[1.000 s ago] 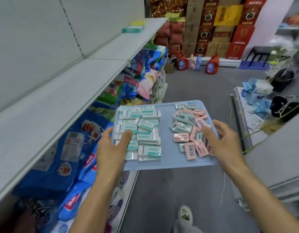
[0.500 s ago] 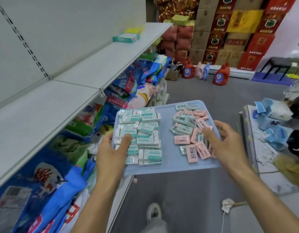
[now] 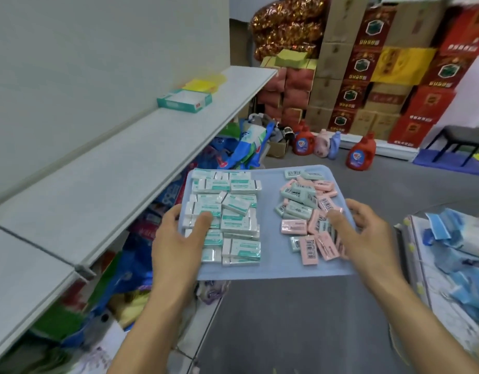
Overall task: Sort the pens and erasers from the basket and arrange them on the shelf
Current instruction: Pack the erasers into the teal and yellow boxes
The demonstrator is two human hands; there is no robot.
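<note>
The left hand (image 3: 176,238) and right hand (image 3: 367,233) are gripping the side edges of a flat pale-blue tray (image 3: 270,268), thumbs pressing down on the erasers; the tray is hanging in the aisle just beside the white shelf (image 3: 119,182); boxed white-and-teal erasers (image 3: 233,211) are sitting in loose stacks on its left, pink and grey-green sleeved ones (image 3: 305,211) lying scattered on its right; these small rubbery blocks are probably sliding easily on the smooth rimless board, so it is needing level carrying by both sides; no pens are showing.
</note>
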